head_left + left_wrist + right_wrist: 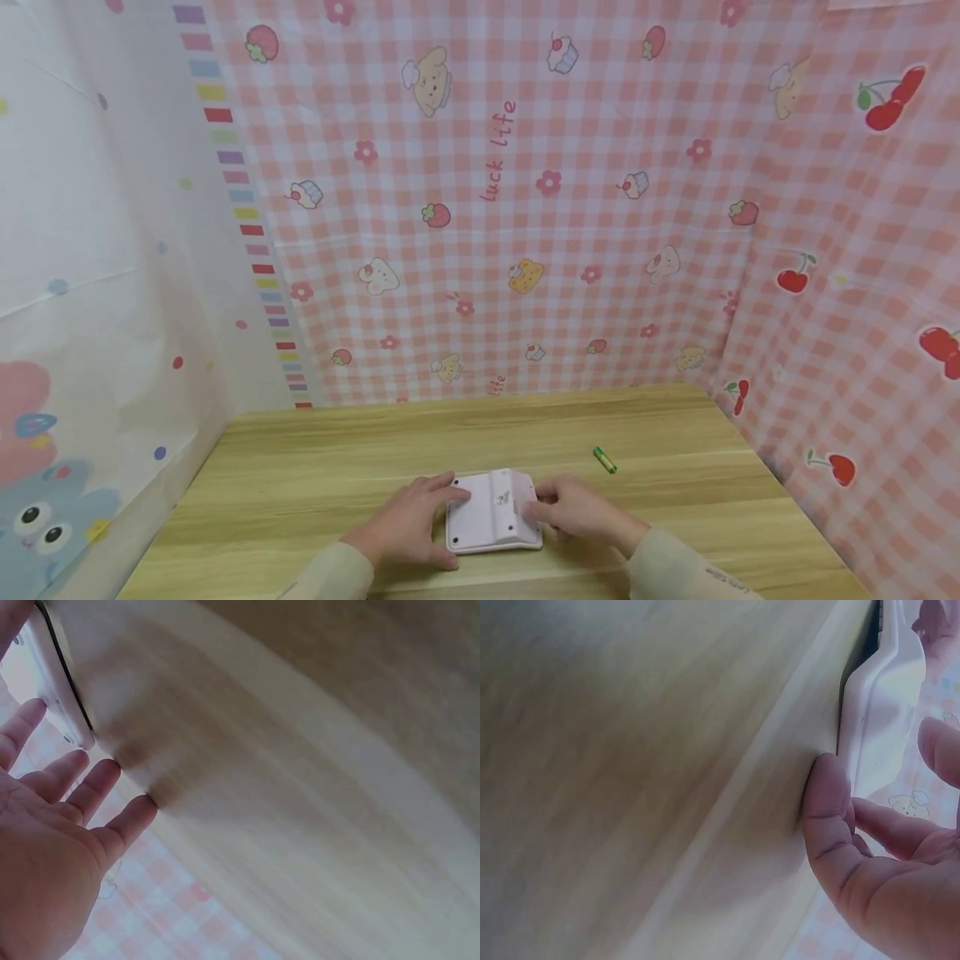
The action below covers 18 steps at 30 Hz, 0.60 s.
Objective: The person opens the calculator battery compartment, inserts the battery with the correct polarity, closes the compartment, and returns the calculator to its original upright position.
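Note:
A white calculator (474,525) lies face down on the wooden table, its raised back section with small print on the right. My left hand (408,521) rests along its left side, fingers spread, one finger reaching over the upper left corner and the thumb at the lower left. In the left wrist view, the straight fingers (97,787) lie beside the calculator's edge. From the right, my right hand (581,508) holds the calculator's side with bent fingers, the thumb over the raised section. The right wrist view shows one fingertip (829,776) against the edge near the tabletop.
A small green and yellow battery (604,460) lies on the table (337,450) beyond my right hand. Pink checked cloth (487,250) hangs behind the table and along its right side. White patterned cloth (112,292) hangs on the left.

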Motion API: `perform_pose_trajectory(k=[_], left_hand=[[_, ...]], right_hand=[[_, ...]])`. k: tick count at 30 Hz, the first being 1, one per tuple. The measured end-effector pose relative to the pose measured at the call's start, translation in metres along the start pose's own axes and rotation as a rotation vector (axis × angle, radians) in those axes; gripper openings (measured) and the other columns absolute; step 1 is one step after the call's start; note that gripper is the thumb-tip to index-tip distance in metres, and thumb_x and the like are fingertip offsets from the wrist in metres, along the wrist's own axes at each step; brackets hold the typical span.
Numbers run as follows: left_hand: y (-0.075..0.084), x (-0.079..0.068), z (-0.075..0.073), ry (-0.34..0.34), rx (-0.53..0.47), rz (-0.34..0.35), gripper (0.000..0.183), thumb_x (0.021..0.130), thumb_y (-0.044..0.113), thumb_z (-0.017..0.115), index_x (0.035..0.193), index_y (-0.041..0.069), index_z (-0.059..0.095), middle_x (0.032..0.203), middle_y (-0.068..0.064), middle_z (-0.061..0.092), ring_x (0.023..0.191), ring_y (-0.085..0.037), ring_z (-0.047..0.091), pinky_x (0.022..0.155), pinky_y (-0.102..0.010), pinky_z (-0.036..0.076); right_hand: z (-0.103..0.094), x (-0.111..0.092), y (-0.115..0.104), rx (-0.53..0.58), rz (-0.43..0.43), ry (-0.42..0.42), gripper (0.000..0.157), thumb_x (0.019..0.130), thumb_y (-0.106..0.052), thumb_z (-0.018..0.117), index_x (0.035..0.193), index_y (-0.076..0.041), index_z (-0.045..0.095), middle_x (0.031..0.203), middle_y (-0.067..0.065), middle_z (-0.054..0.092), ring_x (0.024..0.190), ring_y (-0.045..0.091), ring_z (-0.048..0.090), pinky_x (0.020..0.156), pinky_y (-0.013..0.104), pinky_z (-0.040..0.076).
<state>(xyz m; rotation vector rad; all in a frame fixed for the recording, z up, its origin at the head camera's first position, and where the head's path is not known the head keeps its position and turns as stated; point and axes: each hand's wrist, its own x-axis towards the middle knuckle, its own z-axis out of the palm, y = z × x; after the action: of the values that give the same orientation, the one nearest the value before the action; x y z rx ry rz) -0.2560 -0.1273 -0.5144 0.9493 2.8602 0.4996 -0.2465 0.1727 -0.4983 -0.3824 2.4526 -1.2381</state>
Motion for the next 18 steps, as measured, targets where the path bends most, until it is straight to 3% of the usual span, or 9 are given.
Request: perform_pose_trajectory(k=[3,5,7,10,18], left_hand=[[0.001,0.000,-0.002,-0.009,0.003,0.002,0.088,0.064,0.055,0.085,0.141,0.030,0.052,0.156,-0.014,0.041,0.139,-0.042,0.043,0.111,-0.065,0.035],[0.002,0.001,-0.003,-0.015,0.000,0.000,0.087,0.064,0.054,0.085,0.141,0.029,0.052,0.155,-0.015,0.042,0.138,-0.044,0.042,0.110,-0.066,0.035],[0.002,0.001,-0.005,-0.019,-0.007,-0.003,0.086,0.064,0.054,0.085,0.140,0.029,0.053,0.155,-0.015,0.042,0.138,-0.046,0.042,0.109,-0.067,0.035],[0.003,0.001,-0.007,-0.027,-0.018,-0.012,0.086,0.064,0.055,0.085,0.140,0.029,0.053,0.155,-0.015,0.042,0.138,-0.047,0.042,0.110,-0.068,0.034],[0.002,0.002,-0.006,-0.027,-0.020,-0.022,0.086,0.064,0.061,0.083,0.139,0.029,0.054,0.155,-0.014,0.043,0.138,-0.048,0.041,0.110,-0.069,0.033]], right_hand=[[-0.004,-0.001,-0.001,-0.109,-0.064,0.025,0.040,0.091,-0.036,0.070,0.119,-0.008,0.067,0.080,0.002,0.065,0.067,0.015,0.057,0.059,0.031,0.049],[-0.007,-0.001,-0.002,-0.201,-0.106,0.036,0.056,0.088,-0.040,0.073,0.129,-0.005,0.062,0.103,0.009,0.070,0.089,0.021,0.064,0.077,0.039,0.055],[-0.009,-0.001,-0.004,-0.290,-0.132,0.040,0.074,0.083,-0.045,0.076,0.140,-0.004,0.053,0.125,0.013,0.065,0.113,0.027,0.060,0.097,0.048,0.050],[-0.012,0.000,-0.006,-0.380,-0.151,0.023,0.093,0.077,-0.051,0.080,0.149,-0.006,0.042,0.146,0.018,0.051,0.134,0.035,0.049,0.111,0.058,0.039],[-0.009,0.004,-0.012,-0.520,-0.192,0.004,0.099,0.072,-0.051,0.084,0.154,-0.021,0.035,0.156,0.009,0.040,0.139,0.031,0.045,0.113,0.053,0.040]])
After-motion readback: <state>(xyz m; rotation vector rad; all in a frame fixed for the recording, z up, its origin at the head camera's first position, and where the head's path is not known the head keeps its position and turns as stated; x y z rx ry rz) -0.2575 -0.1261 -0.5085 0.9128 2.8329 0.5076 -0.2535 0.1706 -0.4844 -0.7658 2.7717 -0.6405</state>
